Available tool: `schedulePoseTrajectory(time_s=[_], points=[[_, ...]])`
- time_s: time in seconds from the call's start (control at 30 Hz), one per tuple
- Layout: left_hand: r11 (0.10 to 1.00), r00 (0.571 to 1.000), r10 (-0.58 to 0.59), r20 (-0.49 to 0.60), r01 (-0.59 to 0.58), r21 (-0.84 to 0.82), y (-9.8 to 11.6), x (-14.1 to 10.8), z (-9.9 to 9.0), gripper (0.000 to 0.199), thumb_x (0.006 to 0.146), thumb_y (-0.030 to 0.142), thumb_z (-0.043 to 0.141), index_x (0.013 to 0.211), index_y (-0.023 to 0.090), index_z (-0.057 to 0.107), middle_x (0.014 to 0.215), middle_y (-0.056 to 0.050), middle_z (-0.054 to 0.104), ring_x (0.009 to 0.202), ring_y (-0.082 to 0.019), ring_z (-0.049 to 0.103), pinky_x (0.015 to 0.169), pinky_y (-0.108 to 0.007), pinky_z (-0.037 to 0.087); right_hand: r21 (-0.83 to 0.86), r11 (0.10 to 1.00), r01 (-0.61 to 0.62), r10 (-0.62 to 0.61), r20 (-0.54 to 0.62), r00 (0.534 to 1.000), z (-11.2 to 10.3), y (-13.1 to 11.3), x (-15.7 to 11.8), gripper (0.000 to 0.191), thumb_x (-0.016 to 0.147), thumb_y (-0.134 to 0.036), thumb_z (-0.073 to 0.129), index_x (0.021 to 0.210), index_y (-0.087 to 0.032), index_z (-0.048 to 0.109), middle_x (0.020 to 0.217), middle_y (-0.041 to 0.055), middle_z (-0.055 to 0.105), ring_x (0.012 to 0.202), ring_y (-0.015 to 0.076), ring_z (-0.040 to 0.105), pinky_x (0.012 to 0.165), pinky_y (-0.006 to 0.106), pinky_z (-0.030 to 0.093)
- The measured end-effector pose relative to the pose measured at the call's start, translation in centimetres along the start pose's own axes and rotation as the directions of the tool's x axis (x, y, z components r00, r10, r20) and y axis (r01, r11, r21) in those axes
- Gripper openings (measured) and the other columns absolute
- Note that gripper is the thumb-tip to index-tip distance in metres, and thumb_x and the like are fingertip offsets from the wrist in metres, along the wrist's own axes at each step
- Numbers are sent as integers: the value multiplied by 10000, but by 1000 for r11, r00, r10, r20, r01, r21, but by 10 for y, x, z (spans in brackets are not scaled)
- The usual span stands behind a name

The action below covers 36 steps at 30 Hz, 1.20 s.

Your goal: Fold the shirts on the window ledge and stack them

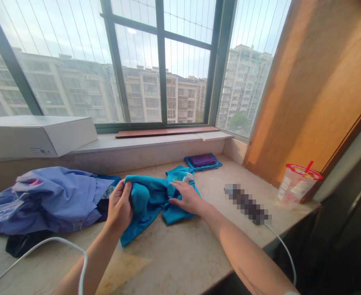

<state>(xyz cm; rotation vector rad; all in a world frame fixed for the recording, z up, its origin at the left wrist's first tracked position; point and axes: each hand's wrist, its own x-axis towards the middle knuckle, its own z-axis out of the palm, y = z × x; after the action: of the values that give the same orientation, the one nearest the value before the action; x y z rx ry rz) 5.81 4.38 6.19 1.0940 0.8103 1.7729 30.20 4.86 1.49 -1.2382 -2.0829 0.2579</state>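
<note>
A bright teal shirt (149, 205) lies partly bunched on the stone counter, with a small yellowish mark and a white patch near its far right end. My left hand (121, 205) is closed on its left edge and lifts that part off the surface; the fingertips are partly hidden by the cloth. Over the right part of the same shirt rests my right hand (186, 198), palm down, with thumb and fingers apart and the cloth beneath them. Just left of my left hand is a heap of clothes with a light blue garment (54, 196) on top.
Behind the shirt lies a folded purple and blue cloth stack (202, 160). A blurred-out dark object (248, 205) with a white cable is to the right, near a plastic cup (300, 182) with a red straw. A white box (39, 135) sits on the sill; another white cable crosses the lower left.
</note>
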Motion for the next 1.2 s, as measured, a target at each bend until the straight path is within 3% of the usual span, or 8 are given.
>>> schedulePoseTrajectory(time_s=[0.23,0.37,0.5,0.67,0.83,0.93,1.07,1.2], points=[[983,964,85,-253,-122,-134,36,23,-22,218,844,315,721,809,192,545,559,91,496,448,-62,430,433,-166,449,-234,902,-363,323,-194,926,-21,6,3,261,997,-361,509,1052,-214,718,999,105,749,928,246,694,814,320,501],[992,871,109,-480,-127,-6,22,43,-50,135,918,234,607,809,189,541,642,68,538,507,-74,474,494,-187,488,-191,890,-413,288,-467,836,-49,24,6,396,998,-361,453,1302,-156,604,1120,166,710,1019,290,666,848,373,515],[997,857,15,-516,28,77,1,50,-59,40,870,204,595,878,169,612,686,50,586,558,-82,510,539,-192,463,-180,918,-353,227,-489,842,-50,30,5,494,977,-323,472,1442,-157,493,1306,181,625,1188,296,601,1018,443,463],[985,943,91,-321,-39,166,-13,43,-53,283,795,373,683,1016,200,646,732,56,613,611,-95,540,599,-204,457,-224,960,-168,144,-118,982,-14,22,-2,535,944,-402,577,1440,-211,516,1390,143,594,1294,291,536,1089,445,418],[945,992,125,27,-127,301,-11,22,-39,464,863,480,647,1229,198,603,891,-13,693,783,-157,648,744,-259,509,-235,936,-263,270,-5,963,2,18,0,255,931,-263,575,1141,-200,705,1139,123,721,1119,291,642,977,403,480],[864,929,52,366,-225,449,-13,4,-29,650,898,467,609,1461,183,449,1249,-120,662,1128,-248,641,987,-369,493,-132,967,-218,199,-140,970,0,9,2,311,952,-170,436,1167,-169,660,1176,135,701,1125,259,641,983,380,486],[617,742,-123,659,-463,637,-27,-20,-23,983,760,417,759,1588,239,261,1645,-131,273,1445,-337,377,1167,-457,350,150,957,248,-209,-235,949,2,-27,-8,307,927,-159,431,1164,-208,620,1104,99,710,1044,237,665,932,376,523],[537,786,-136,604,-454,711,-34,-22,-20,532,841,317,614,1366,232,604,1366,-104,639,1223,-304,611,1061,-420,462,219,832,510,-508,-69,859,5,-63,-22,260,918,-203,549,1166,-238,621,1138,81,703,1073,229,650,962,368,509]])
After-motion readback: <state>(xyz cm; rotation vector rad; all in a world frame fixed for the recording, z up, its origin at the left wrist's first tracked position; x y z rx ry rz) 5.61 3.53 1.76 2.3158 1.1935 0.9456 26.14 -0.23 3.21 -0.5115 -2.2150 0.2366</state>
